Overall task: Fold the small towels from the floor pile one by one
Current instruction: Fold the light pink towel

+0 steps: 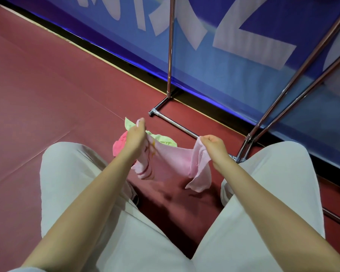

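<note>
Both forearms reach forward and down from the near edge, between the person's knees in pale trousers (71,173).

Left hand (134,137): wrist bent slightly, back of the hand toward the camera, fingers curled and pinching one top corner of a pale pink towel (175,160). That end of the cloth bunches below the hand and shows darker pink stripes.

Right hand (214,145): fingers closed, thumb and forefinger pinching the towel's other top corner, knuckles pointing left. A loose flap hangs down from this grip and ends in a point near the right knee.

The towel sags in a shallow curve between the two hands, held in the air above the red floor (47,85), which it does not visibly touch. The hands are apart, roughly level, left one a little farther.

Floor pile: a light green towel (162,139) and a bright pink towel (121,144) lie crumpled on the floor just beyond and left of the left hand, partly hidden by it.

Far and right: a chrome rack (170,55) with upright posts and a floor bar, standing before a blue banner (243,65) with large white lettering.
</note>
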`<act>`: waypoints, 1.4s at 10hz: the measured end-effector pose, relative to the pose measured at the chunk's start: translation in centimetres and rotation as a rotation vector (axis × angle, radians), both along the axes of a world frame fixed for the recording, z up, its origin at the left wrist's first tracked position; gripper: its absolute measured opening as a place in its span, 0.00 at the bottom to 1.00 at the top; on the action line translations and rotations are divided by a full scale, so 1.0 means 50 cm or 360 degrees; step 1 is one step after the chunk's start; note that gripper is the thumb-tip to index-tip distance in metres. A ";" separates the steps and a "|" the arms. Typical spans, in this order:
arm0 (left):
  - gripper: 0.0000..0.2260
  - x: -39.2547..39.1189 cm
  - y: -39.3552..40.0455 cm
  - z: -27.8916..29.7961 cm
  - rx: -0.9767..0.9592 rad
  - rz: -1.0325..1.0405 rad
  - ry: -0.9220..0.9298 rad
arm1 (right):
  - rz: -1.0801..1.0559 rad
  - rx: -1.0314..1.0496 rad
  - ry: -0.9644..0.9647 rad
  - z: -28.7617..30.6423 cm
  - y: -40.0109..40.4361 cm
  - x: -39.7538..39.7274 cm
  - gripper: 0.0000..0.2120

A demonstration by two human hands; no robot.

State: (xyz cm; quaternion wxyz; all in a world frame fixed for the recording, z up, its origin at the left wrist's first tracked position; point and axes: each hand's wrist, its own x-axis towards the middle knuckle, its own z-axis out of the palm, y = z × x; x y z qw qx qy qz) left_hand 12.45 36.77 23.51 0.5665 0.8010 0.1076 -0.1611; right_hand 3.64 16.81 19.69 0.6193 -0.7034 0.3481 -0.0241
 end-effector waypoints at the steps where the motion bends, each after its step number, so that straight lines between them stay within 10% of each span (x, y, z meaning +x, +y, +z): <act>1: 0.31 -0.018 -0.033 -0.008 -0.0349 0.0042 0.0259 | -0.0055 -0.0010 0.0002 -0.014 0.004 -0.002 0.12; 3: 0.13 -0.008 -0.040 -0.036 -0.0313 -0.0073 0.0171 | -0.0089 0.0217 0.0055 -0.004 0.010 0.011 0.13; 6: 0.14 -0.010 -0.054 -0.023 -0.0158 -0.0215 -0.0169 | 0.0185 0.0855 -0.0417 0.034 0.047 0.002 0.09; 11: 0.12 -0.038 -0.074 0.007 -0.0665 -0.0129 -0.0233 | 0.0457 -0.0325 -0.0621 0.044 0.055 0.003 0.07; 14: 0.12 -0.072 -0.092 -0.034 -0.0565 -0.0205 -0.0265 | 0.0552 -0.0096 -0.0540 0.055 0.055 -0.006 0.03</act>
